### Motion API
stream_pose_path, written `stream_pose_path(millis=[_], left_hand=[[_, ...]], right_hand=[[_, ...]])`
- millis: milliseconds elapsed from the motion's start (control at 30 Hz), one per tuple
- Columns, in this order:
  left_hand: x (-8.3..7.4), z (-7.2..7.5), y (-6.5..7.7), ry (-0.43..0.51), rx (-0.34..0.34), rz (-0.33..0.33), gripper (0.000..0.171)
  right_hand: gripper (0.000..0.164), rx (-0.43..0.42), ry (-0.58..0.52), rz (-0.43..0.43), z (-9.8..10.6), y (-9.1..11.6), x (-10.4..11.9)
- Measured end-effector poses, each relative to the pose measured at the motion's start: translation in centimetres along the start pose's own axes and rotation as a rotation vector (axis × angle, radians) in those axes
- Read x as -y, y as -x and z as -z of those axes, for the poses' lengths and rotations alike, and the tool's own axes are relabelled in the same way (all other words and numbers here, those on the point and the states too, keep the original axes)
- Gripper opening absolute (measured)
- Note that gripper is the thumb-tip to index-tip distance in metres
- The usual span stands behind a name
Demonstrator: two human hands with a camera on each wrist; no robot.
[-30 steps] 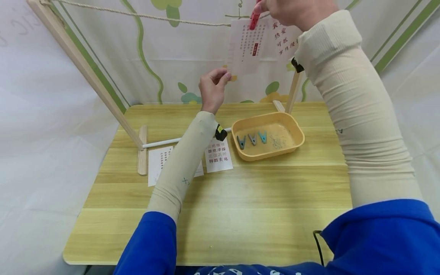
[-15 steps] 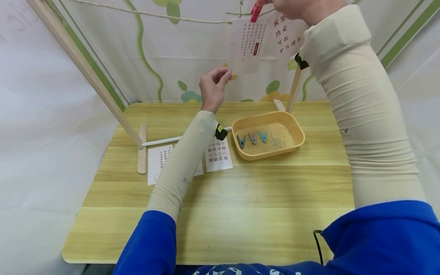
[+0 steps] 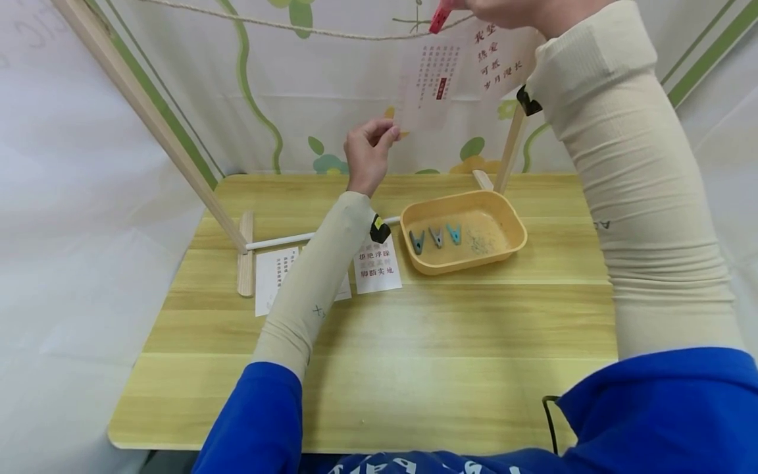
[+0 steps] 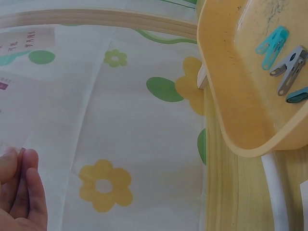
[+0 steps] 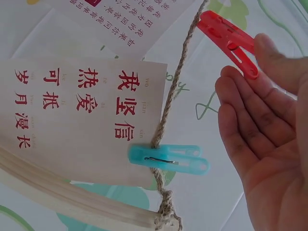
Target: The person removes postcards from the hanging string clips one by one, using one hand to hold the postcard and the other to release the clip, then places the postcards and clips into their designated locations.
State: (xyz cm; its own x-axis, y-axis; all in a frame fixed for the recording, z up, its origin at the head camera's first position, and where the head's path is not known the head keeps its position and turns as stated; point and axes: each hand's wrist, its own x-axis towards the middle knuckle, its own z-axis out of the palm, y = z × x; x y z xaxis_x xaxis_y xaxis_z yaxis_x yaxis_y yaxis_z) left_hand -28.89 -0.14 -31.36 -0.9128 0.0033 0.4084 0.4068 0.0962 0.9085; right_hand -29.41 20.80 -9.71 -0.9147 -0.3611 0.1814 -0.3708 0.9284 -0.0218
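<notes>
The left hand (image 4: 21, 195) pinches a card (image 4: 19, 108) before a flowered cloth (image 4: 139, 130). A tray (image 4: 236, 127) on the table (image 4: 231, 192) holds a teal clip (image 4: 273, 45), a grey clip (image 4: 289, 70) and a dark clip (image 4: 297, 95). A white rod (image 4: 275, 192) shows below the tray.

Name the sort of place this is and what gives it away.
Probably an indoor, curtained-off work booth: flower-printed sheeting hangs behind a wood-grain table, and a wooden frame strung with rope stands on it.
</notes>
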Motion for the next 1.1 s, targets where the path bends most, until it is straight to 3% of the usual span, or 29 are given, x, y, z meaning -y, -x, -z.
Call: stream_pose_path(millis=[167, 233, 300, 367, 500, 567, 667, 800, 933, 1100], left_hand=[[0.0, 0.1, 0.3, -0.003, 0.005, 0.014, 0.019], [-0.4, 0.2, 0.6, -0.003, 0.008, 0.020, 0.019], [-1.1, 0.3, 1.0, -0.003, 0.011, 0.028, 0.020], [-1.8, 0.5, 1.5, -0.007, 0.011, 0.035, 0.019], [-2.3, 0.8, 1.8, -0.014, 0.010, 0.048, 0.018], [-2.0, 0.9, 1.7, -0.015, 0.009, 0.047, 0.018], [-1.2, 1.0, 1.4, -0.009, 0.010, 0.049, 0.019], [0.1, 1.1, 0.9, -0.008, 0.016, 0.052, 0.019], [0.5, 1.3, 0.8, 0.005, 0.024, 0.045, 0.018], [0.3, 1.6, 1.1, 0.018, 0.039, 0.036, 0.017]], right_hand=[[0.068, 0.040, -0.050, -0.116, -3.4, -5.6, -6.6], [0.069, 0.013, -0.038, -0.125, -4.7, -7.8, -9.1], [0.067, -0.002, -0.049, -0.117, -5.2, -8.5, -10.1], [0.066, -0.011, -0.047, -0.121, -4.7, -7.8, -9.1], [0.065, -0.001, -0.065, -0.137, -2.1, -3.0, -3.2], [0.065, 0.011, -0.083, -0.149, -0.7, -0.5, -0.2], [0.067, 0.024, -0.082, -0.191, 0.6, 1.9, 2.4], [0.074, 0.021, -0.038, -0.276, 1.1, 2.9, 3.1], [0.082, 0.022, -0.064, -0.332, 0.9, 3.1, 3.1], [0.077, -0.014, -0.052, -0.298, 0.6, 3.0, 3.2]])
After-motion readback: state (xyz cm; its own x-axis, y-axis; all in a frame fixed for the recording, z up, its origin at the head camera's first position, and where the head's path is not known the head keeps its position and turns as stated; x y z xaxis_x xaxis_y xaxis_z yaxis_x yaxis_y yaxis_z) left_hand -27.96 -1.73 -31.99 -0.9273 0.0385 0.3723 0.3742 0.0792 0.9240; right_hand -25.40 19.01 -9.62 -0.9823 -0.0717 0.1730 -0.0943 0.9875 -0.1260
